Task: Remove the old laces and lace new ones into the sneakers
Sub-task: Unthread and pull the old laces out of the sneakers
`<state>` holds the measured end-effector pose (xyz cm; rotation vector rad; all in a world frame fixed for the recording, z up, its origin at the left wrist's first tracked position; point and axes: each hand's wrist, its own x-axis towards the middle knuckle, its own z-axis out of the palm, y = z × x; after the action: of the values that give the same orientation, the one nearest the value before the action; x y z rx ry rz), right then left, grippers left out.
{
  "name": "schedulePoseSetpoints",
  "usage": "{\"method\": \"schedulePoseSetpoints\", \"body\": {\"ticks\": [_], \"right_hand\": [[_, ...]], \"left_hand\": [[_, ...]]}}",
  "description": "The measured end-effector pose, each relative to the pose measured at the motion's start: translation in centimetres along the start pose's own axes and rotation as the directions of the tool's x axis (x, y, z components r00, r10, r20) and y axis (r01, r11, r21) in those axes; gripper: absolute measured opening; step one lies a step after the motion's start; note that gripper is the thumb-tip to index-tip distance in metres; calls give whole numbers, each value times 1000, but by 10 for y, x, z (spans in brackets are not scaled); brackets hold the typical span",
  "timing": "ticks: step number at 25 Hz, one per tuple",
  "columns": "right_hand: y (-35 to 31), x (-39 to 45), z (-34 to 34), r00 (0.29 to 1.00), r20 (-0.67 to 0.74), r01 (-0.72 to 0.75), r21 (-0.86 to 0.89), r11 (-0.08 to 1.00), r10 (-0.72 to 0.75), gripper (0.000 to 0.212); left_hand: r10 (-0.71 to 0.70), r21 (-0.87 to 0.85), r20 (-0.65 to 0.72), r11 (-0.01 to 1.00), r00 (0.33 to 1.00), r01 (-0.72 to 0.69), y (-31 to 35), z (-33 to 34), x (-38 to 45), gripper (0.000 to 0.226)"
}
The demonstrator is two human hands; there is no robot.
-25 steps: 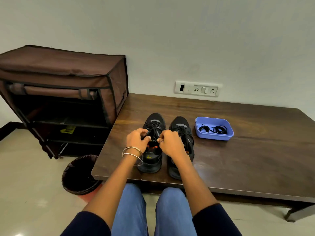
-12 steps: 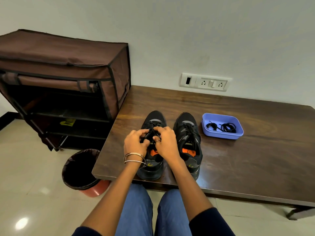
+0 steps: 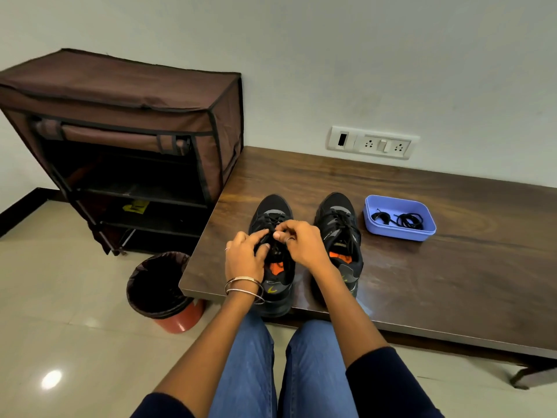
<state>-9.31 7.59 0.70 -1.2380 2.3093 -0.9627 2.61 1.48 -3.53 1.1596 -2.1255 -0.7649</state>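
The fingers (image 3: 261, 236) of the left hand (image 3: 244, 258) were curled over the black laces (image 3: 272, 226) of the left-hand black mesh sneaker with an orange lining (image 3: 272, 260), just below the middle of the frame, while the right hand (image 3: 303, 245) pinched the same lacing between thumb and bent forefinger; exactly which strand each hand held could not be told. The two hands met over the tongue of that shoe, nearly touching. Two thin metal bangles (image 3: 244, 287) circled the left wrist. Beside it, to the right, stood the second black sneaker (image 3: 339, 236), its own laces threaded and untouched. Both shoes sat with heels near the front edge of the dark brown wooden table (image 3: 437, 282). Further right on the tabletop, apart from the shoes, a shallow lilac plastic tray (image 3: 394, 232) held coiled black spare laces (image 3: 408, 220). At the upper left of the frame stood a brown fabric shoe rack (image 3: 126, 122), and below it, at the table's left corner, a red waste bin lined with a black bag (image 3: 162, 292). A white socket panel (image 3: 372, 143) was set in the wall above the table.
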Motion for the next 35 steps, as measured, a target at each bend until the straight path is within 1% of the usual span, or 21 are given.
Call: {"method": "schedulePoseSetpoints", "body": {"ticks": [3, 5, 7, 10, 12, 13, 16, 17, 19, 21, 22, 23, 24, 26, 27, 28, 29, 30, 31, 33, 35], "right_hand": [[3, -1, 0, 997, -75, -10, 51, 999, 14, 21], [1, -3, 4, 997, -78, 7, -40, 999, -10, 29], [-2, -2, 6, 999, -44, 26, -130, 991, -32, 35], [-8, 4, 2, 999, -24, 37, -223, 974, -43, 29], [-9, 4, 2, 995, -21, 81, -343, 936, -94, 24], [-9, 1, 3, 993, -18, 104, -365, 925, -119, 24], [-5, -5, 4, 991, -29, 120, -271, 955, -133, 29], [-4, -7, 5, 991, -45, 107, -276, 955, -124, 28], [-6, -11, 6, 987, -91, 90, -389, 917, -136, 24], [-10, -15, 10, 970, -119, 124, -507, 853, -211, 23], [-10, -17, 13, 962, -118, 150, -526, 837, -247, 22], [-10, -18, 14, 961, -118, 161, -499, 851, -251, 19], [-8, -16, 13, 968, -132, 140, -422, 896, -213, 15], [-4, -13, 10, 976, -195, 71, -154, 986, -100, 9], [-1, -14, 9, 974, -214, 61, -60, 996, -72, 12], [-1, -17, 10, 981, -182, 63, -36, 997, -68, 20], [-1, -20, 12, 991, -113, 63, -85, 994, -72, 31], [-2, -22, 15, 996, -47, 68, -175, 982, -77, 42], [-3, -24, 17, 997, -16, 71, -263, 962, -78, 48], [-7, -24, 18, 993, -42, 84, -377, 922, -108, 44], [-10, -22, 14, 989, -70, 89, -423, 902, -131, 35]], "left_hand": [[3, 72, -7, 997, 1000, -3, 1, -1, -1, 34], [5, 99, -14, 995, 1000, -3, 3, -1, -2, 34], [7, 119, -19, 993, 1000, -4, 7, -2, -3, 34], [7, 154, -3, 988, 1000, -6, 10, -4, -2, 34], [11, 152, 13, 988, 1000, -13, 9, -5, -2, 34], [11, 145, 20, 989, 1000, -13, 9, -5, -1, 34], [9, 126, 30, 992, 1000, -13, 10, -5, 0, 34], [8, 119, 33, 993, 999, -12, 10, -6, 0, 34], [12, 107, 43, 994, 999, -16, 8, -5, 1, 35], [9, 102, 53, 995, 999, -14, 7, -5, 1, 36], [6, 101, 55, 995, 998, -11, 6, -5, 1, 36], [4, 101, 58, 995, 998, -9, 6, -5, 1, 36], [3, 99, 60, 995, 998, -9, 6, -5, 1, 35], [5, 84, 62, 996, 998, -10, 6, -5, 2, 32], [12, 71, 57, 997, 998, -16, 5, -5, 2, 32], [22, 53, 52, 998, 998, -25, 4, -4, 2, 31], [31, 32, 45, 999, 999, -33, 2, -3, 1, 31], [38, 8, 36, 999, 999, -38, -1, -2, 2, 30], [40, -14, 33, 999, 999, -40, -3, -1, 2, 30], [38, -48, 29, 998, 999, -36, -4, -1, 2, 31], [42, -80, 27, 996, 999, -40, -4, -2, 2, 33]]}}
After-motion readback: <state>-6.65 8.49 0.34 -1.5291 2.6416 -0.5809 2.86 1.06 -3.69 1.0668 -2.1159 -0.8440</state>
